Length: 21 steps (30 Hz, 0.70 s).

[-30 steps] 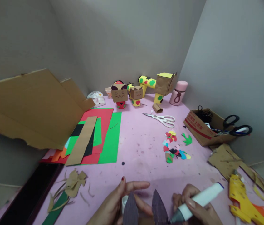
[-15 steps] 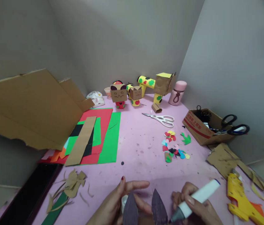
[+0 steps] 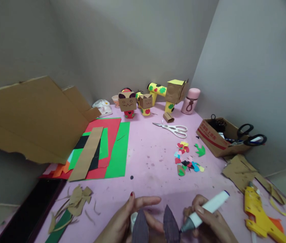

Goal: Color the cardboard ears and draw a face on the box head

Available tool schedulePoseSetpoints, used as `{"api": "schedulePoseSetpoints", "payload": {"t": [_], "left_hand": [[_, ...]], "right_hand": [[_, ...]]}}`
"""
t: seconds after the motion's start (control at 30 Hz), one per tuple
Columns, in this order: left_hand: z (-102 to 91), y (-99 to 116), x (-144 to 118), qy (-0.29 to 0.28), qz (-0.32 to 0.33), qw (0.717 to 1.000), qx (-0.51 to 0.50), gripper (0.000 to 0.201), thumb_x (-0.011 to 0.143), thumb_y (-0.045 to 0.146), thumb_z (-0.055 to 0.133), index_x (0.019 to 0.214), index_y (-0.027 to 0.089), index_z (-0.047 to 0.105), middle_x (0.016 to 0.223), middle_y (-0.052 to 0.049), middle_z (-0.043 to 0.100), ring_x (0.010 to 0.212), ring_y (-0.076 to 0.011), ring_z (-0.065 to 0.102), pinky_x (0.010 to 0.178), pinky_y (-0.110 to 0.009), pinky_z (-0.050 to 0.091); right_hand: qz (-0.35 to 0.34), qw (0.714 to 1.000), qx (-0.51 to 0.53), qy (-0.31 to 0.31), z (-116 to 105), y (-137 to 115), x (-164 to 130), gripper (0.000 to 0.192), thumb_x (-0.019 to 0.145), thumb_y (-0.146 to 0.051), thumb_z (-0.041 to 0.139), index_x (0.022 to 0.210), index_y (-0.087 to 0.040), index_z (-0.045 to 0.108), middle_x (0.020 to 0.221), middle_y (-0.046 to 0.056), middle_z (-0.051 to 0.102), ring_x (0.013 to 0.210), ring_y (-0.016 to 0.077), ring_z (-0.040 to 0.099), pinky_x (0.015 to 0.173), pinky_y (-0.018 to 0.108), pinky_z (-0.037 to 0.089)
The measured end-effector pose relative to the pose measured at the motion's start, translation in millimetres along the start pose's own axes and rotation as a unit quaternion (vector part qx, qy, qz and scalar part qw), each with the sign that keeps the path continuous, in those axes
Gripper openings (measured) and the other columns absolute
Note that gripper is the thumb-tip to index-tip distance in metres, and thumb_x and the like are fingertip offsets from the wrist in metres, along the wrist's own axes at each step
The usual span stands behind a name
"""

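Note:
At the bottom edge, my left hand [image 3: 125, 217] is closed around a piece with two dark purple, pointed ears, its lower part cut off by the frame. The left ear [image 3: 141, 226] stands in front of my fingers, and the right ear [image 3: 171, 224] rises beside it. A small white cap [image 3: 133, 220] also sits in that hand, partly hidden by the left ear. My right hand [image 3: 209, 219] grips a white marker [image 3: 210, 209] with a grey tip end, tilted down to the left. Its nib meets the right ear's right edge.
Left are stacked coloured sheets [image 3: 119, 158], a large cardboard sheet [image 3: 31, 118] and cardboard scraps [image 3: 78, 200]. Right are paper cutouts [image 3: 188, 163], a box [image 3: 212, 138] and a yellow glue gun [image 3: 257, 212]. White-handled scissors [image 3: 174, 129], paper animals [image 3: 127, 103] and a pink bottle [image 3: 191, 101] lie farther back.
The marker has shifted slightly left and up, bringing its nib to the right ear's edge. My left hand and the eared piece keep nearly the same place.

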<state>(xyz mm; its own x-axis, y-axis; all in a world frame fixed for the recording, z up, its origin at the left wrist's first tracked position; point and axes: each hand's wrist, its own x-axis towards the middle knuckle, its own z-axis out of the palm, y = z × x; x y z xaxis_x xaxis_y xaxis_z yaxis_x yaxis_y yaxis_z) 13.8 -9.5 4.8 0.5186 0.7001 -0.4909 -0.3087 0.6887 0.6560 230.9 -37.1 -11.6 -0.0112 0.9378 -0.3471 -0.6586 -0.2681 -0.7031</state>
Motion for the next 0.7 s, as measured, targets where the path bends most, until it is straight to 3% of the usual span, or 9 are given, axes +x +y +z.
{"api": "schedulePoseSetpoints", "payload": {"t": [0.1, 0.3, 0.43, 0.53, 0.7], "left_hand": [[-0.6, 0.8, 0.2, 0.019, 0.000, 1.000, -0.012, 0.057, 0.091, 0.063, 0.043, 0.111, 0.017, 0.070, 0.075, -0.008, 0.077, 0.062, -0.0150, 0.067, 0.054, -0.020, 0.045], [-1.0, 5.0, -0.6, -0.012, -0.023, 1.000, -0.003, 0.058, 0.089, 0.064, 0.045, 0.114, 0.017, 0.069, 0.080, -0.009, 0.078, 0.067, -0.0171, 0.069, 0.059, -0.021, 0.046], [-0.2, 4.2, 0.0, -0.014, -0.001, 1.000, -0.016, 0.060, 0.091, 0.063, 0.043, 0.115, 0.015, 0.069, 0.079, -0.010, 0.079, 0.070, -0.0164, 0.071, 0.059, -0.019, 0.046], [1.4, 6.0, -1.0, -0.031, -0.010, 0.999, -0.024, 0.054, 0.088, 0.061, 0.053, 0.114, 0.016, 0.069, 0.079, -0.007, 0.079, 0.069, -0.0126, 0.070, 0.058, -0.015, 0.044], [1.4, 9.4, -2.8, -0.032, -0.014, 0.999, -0.011, 0.056, 0.086, 0.063, 0.054, 0.115, 0.017, 0.069, 0.079, -0.007, 0.079, 0.068, -0.0128, 0.071, 0.062, -0.016, 0.047]], "right_hand": [[0.007, 1.000, 0.010, 0.020, -2.4, -1.1, 0.9, 0.034, 0.069, -0.045, 0.082, 0.066, -0.020, 0.059, 0.052, -0.002, 0.064, 0.049, 0.0105, 0.057, 0.054, 0.022, 0.041], [0.048, 0.998, 0.028, -0.029, -1.7, 3.1, 2.8, 0.034, 0.071, -0.043, 0.081, 0.065, -0.021, 0.057, 0.050, -0.001, 0.064, 0.046, 0.0110, 0.054, 0.052, 0.022, 0.040], [0.036, 0.999, 0.021, 0.001, 2.2, 4.2, 6.6, 0.034, 0.072, -0.044, 0.081, 0.066, -0.020, 0.057, 0.049, -0.003, 0.063, 0.049, 0.0111, 0.056, 0.053, 0.021, 0.040], [0.018, 0.999, 0.013, 0.026, 4.4, 2.8, 8.1, 0.035, 0.071, -0.046, 0.081, 0.067, -0.020, 0.059, 0.048, -0.002, 0.063, 0.051, 0.0111, 0.056, 0.055, 0.020, 0.041], [0.041, 0.998, 0.030, 0.022, 3.8, 3.1, 8.0, 0.035, 0.067, -0.043, 0.084, 0.065, -0.020, 0.057, 0.049, -0.002, 0.060, 0.046, 0.0102, 0.051, 0.050, 0.021, 0.037]]}}
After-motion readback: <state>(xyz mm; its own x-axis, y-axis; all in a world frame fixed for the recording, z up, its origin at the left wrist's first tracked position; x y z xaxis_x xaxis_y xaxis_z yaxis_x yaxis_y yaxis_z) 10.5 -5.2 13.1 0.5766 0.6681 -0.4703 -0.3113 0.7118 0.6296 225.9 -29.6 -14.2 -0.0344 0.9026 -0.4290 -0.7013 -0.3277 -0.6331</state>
